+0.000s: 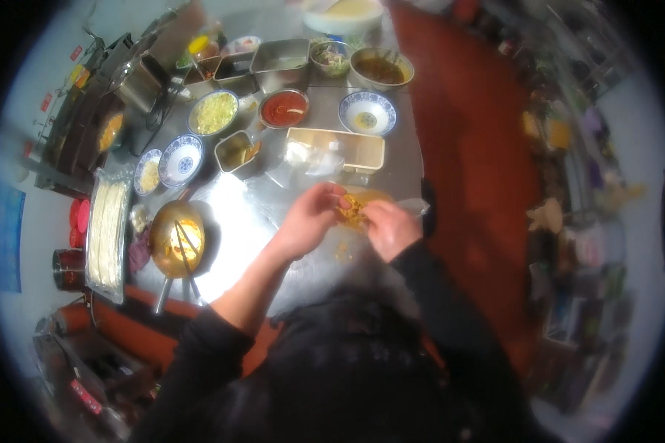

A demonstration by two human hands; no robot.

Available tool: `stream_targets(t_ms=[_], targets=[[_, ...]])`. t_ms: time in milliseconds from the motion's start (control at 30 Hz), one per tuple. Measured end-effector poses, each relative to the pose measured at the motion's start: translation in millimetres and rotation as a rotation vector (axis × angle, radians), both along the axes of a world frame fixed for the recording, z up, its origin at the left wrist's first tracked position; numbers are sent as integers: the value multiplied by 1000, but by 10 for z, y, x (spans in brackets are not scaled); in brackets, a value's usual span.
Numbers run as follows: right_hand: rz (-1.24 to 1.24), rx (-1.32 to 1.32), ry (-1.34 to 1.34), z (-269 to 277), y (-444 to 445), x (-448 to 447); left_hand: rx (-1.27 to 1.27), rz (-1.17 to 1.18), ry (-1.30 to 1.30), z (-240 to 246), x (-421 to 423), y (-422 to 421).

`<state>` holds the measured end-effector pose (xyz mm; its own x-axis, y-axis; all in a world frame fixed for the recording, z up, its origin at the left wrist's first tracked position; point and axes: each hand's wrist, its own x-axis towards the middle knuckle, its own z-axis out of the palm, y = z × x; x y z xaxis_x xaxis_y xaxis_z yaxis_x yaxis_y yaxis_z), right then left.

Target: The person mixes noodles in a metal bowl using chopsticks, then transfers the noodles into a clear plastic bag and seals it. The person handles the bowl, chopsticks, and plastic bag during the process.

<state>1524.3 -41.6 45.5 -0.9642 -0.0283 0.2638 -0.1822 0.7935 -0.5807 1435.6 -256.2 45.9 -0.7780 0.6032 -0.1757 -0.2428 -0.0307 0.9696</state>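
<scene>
My left hand (309,220) is curled at the near right part of the steel table, its fingertips on a clump of yellow-brown food (351,206). From the other side, my right hand (389,226) pinches the same clump. The food's exact kind is too blurred to tell. Partly hidden behind both hands lies a flat yellowish thing (378,195), perhaps a plate or a sheet. Small yellow crumbs (343,252) are scattered on the steel just below the hands. A cream rectangular tub (366,150) with a clear plastic bag (310,158) against it stands beyond them.
At left are a metal wok (159,243) with tongs (184,246) across it and a plastic-wrapped tray of dough strips (106,232). Farther back stand a bowl of shredded vegetable (213,112), red sauce (284,108), a patterned bowl (385,113) and steel containers (280,75).
</scene>
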Motion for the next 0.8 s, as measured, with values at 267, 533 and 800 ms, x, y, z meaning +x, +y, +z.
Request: stream_targets(t_ms=[267,533,800], targets=[[-391,-420,-390,-454,861,1070,-66,15,170,-161,-70,386],[-315,-860,-1273,-763,793,2803,-678,-125,654,-39,450,1068],[-205,-533,-333,-885,1049,1828,-627,-144,538,-4,241,1213]])
